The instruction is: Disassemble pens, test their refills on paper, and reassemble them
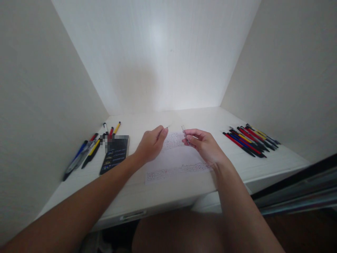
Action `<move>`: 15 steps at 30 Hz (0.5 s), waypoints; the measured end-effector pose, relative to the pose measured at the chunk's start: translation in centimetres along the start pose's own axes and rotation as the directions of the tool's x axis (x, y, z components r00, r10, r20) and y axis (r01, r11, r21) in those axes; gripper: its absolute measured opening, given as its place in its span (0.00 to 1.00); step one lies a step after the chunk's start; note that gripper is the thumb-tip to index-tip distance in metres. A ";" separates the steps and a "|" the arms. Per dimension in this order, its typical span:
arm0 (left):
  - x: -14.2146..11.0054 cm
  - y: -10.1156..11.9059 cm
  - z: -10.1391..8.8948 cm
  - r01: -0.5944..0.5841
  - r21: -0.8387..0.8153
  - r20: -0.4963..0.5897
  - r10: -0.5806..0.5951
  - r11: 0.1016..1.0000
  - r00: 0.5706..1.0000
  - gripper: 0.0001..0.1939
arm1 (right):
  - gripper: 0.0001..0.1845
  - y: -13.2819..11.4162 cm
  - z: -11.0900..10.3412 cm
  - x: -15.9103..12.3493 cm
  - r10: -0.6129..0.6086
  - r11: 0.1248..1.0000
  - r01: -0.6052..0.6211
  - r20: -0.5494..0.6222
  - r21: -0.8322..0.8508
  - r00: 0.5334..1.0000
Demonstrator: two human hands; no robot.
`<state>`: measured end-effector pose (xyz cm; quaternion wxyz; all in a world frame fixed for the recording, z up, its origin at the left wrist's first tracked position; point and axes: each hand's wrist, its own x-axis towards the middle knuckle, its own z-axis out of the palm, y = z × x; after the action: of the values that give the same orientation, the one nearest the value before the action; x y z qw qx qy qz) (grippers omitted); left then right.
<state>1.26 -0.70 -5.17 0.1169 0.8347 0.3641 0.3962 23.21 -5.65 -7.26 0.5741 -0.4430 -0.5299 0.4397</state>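
My left hand (152, 143) is closed over the paper's left side. From between its thumb and fingers pokes the tip of a thin piece (167, 127), too small and blurred to name. My right hand (199, 140) pinches a clear pen barrel (185, 135) between thumb and fingers, tilted with its upper end pointing away from me. The two hands are apart, with a gap between the barrel and the thin piece. Beneath them lies a white sheet of paper (173, 157) with bands of small marks across its top and bottom.
A phone (116, 154) with its screen lit lies left of the paper. Beyond it and along the left wall are several pens (94, 149). Another row of several pens (249, 140) lies at the right. White walls enclose the desk (158, 197) on three sides.
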 end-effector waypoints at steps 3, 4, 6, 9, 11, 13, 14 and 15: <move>0.1 -0.3 0.0 -0.069 0.100 0.113 0.058 0.993 0.992 0.19 | 0.13 -0.4 -0.7 -0.2 0.005 0.998 -0.006 -0.019 -0.057 1.000; 0.0 -0.4 0.1 -0.088 0.123 0.140 0.071 0.988 0.988 0.19 | 0.12 -0.6 -0.9 -0.2 0.001 0.996 -0.003 -0.028 -0.086 1.000; 0.0 -0.4 0.1 -0.106 0.154 0.181 0.078 0.982 0.980 0.20 | 0.12 -0.7 -1.1 -0.2 -0.013 0.990 0.007 -0.042 -0.140 0.999; 0.0 -0.4 0.1 -0.111 0.156 0.220 0.074 0.982 0.973 0.21 | 0.12 -0.7 -1.4 -0.1 -0.042 0.977 0.033 -0.037 -0.209 0.998; 0.0 -0.4 0.1 -0.109 0.150 0.228 0.073 0.983 0.971 0.22 | 0.12 -0.6 -1.6 0.0 -0.058 0.964 0.050 -0.024 -0.262 0.998; 0.0 -0.4 0.1 -0.113 0.151 0.235 0.076 0.982 0.969 0.22 | 0.12 -0.5 -1.7 0.1 -0.073 0.948 0.065 -0.016 -0.313 0.997; 0.0 -0.4 0.1 -0.114 0.156 0.237 0.075 0.981 0.969 0.22 | 0.12 -0.5 -1.7 0.1 -0.082 0.940 0.072 -0.015 -0.334 0.997; 0.0 -0.4 0.1 -0.114 0.161 0.242 0.072 0.980 0.968 0.22 | 0.12 -0.5 -1.7 0.1 -0.089 0.932 0.079 -0.012 -0.353 0.996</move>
<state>1.11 -0.37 -5.39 0.0670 0.8989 0.3413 0.2664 24.94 -5.73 -6.84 0.5113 -0.5217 -0.6102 0.3068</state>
